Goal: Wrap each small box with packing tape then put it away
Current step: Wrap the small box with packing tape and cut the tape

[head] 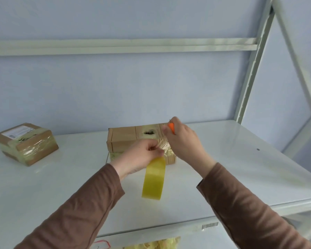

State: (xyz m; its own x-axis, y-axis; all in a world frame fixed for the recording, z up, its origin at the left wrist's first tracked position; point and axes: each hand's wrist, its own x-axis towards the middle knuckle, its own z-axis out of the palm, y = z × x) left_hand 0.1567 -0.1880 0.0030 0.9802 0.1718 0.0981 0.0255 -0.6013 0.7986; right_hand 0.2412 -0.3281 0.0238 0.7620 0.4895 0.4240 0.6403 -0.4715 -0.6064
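Two hands work on one box (126, 141) at the middle of the desk (241, 168): the left hand (142, 157) pinches the tape strip at the box's near edge, seemingly to keep it taut, while the roll of tape (153, 178) hangs toward 6 o'clock. The right hand (182, 139) grips an orange cutter (171, 128), probably to sever the strip. At 9 o'clock, well apart, a wrapped box (25, 143) rests, apparently done.

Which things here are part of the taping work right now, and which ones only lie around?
In the job:
- long box
- tape roll, held by left hand
- orange cutter, gripped by right hand

Lying about:
- wrapped box, apart on the left
- barcode sticker on the shelf edge
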